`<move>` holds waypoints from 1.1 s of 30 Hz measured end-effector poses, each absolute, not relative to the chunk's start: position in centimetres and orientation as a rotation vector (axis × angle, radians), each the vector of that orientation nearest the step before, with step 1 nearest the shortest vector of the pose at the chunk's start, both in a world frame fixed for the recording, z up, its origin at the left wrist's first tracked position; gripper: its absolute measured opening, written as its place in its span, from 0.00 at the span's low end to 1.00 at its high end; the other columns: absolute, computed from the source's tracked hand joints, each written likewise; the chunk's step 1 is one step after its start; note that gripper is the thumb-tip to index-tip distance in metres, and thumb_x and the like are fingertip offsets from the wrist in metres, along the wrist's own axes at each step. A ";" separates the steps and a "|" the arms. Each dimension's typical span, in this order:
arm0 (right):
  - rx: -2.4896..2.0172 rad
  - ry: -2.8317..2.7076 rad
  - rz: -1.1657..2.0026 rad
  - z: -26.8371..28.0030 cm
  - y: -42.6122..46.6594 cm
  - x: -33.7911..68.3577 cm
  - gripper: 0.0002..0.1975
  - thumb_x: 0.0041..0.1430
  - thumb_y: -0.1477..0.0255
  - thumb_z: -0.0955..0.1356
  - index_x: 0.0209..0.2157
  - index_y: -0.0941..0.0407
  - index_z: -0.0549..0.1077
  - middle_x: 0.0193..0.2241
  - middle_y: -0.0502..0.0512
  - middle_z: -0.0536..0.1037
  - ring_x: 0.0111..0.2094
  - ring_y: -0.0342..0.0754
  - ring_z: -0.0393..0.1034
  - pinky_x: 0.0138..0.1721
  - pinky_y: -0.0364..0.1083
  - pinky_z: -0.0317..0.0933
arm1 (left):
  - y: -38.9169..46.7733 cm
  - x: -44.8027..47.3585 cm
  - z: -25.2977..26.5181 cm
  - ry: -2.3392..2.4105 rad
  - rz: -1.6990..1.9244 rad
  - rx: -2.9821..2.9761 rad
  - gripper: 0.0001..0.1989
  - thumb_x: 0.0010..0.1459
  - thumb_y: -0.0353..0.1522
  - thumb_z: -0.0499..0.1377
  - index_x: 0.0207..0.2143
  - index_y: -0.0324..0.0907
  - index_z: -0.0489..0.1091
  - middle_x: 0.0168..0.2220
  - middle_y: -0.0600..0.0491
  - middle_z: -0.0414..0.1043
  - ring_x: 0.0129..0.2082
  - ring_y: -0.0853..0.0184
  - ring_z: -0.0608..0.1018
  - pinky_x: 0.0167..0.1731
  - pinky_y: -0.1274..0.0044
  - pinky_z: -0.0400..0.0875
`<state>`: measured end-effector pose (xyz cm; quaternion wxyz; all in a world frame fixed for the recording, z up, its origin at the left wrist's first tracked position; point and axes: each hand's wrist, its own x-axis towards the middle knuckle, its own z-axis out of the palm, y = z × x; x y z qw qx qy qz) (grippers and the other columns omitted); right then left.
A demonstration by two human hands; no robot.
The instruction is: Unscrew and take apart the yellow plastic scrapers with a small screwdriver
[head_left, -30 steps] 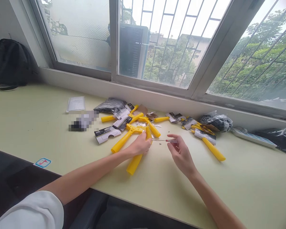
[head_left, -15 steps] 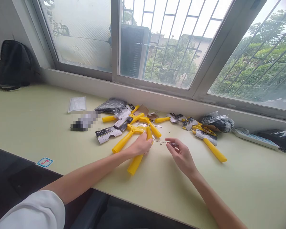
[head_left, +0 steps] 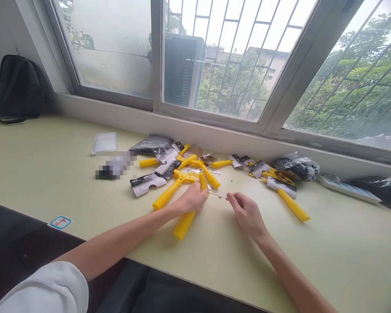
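Observation:
My left hand [head_left: 191, 198] is closed around the head of a yellow plastic-handled tool [head_left: 184, 226], whose thick handle slants down toward the table's front edge. My right hand [head_left: 246, 212] pinches the handle of a screwdriver [head_left: 217, 195], mostly hidden by the fingers. Its thin metal shaft reaches left to the yellow tool's head. A tiny metal piece [head_left: 220, 197] lies just by the shaft. Left of my left hand rests another yellow handle [head_left: 166, 194] with a forked head.
Behind the hands lie several yellow handles and printed cards [head_left: 147, 184]. More yellow handles [head_left: 293, 205] lie at the right, near a plastic-wrapped black bundle [head_left: 296, 166] and a white power strip [head_left: 348, 189]. A clear flat case [head_left: 104, 142] sits at the back left, below the window.
My right hand's fingers have closed in around the screwdriver handle; they were more spread half a second ago. The left hand and the yellow tool have hardly moved.

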<state>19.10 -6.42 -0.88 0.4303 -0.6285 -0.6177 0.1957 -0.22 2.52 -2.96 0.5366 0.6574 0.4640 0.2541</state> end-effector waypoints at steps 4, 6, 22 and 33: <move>-1.475 -1.594 0.410 -1.4 -6.2 19.2 0.17 0.65 0.55 0.66 0.38 0.54 0.75 0.38 0.56 0.77 0.36 0.50 0.70 0.36 0.48 0.64 | 2.5 -0.3 -2.9 1.093 0.602 1.568 0.15 0.65 0.43 0.52 0.46 0.42 0.59 0.31 0.55 0.66 0.22 0.70 0.71 0.20 0.78 0.67; -1.427 -1.628 0.364 -1.4 -6.1 19.2 0.16 0.64 0.55 0.67 0.41 0.53 0.75 0.41 0.57 0.76 0.37 0.50 0.70 0.38 0.48 0.65 | 2.4 -0.4 -2.8 1.086 0.605 1.569 0.14 0.65 0.43 0.52 0.46 0.42 0.59 0.31 0.54 0.66 0.23 0.69 0.71 0.20 0.78 0.67; -1.432 -1.602 0.344 -1.1 -6.3 19.0 0.19 0.65 0.53 0.66 0.39 0.54 0.77 0.35 0.57 0.77 0.34 0.50 0.72 0.35 0.48 0.68 | 2.3 -0.2 -2.8 1.103 0.596 1.561 0.15 0.64 0.44 0.54 0.45 0.43 0.59 0.29 0.56 0.65 0.22 0.69 0.71 0.21 0.78 0.67; -1.356 -1.705 0.213 -0.9 -6.4 18.7 0.15 0.67 0.57 0.66 0.42 0.53 0.76 0.38 0.57 0.77 0.34 0.50 0.71 0.37 0.49 0.67 | 2.3 -0.3 -2.6 1.097 0.610 1.555 0.16 0.64 0.44 0.54 0.45 0.42 0.60 0.30 0.55 0.66 0.24 0.68 0.72 0.21 0.77 0.67</move>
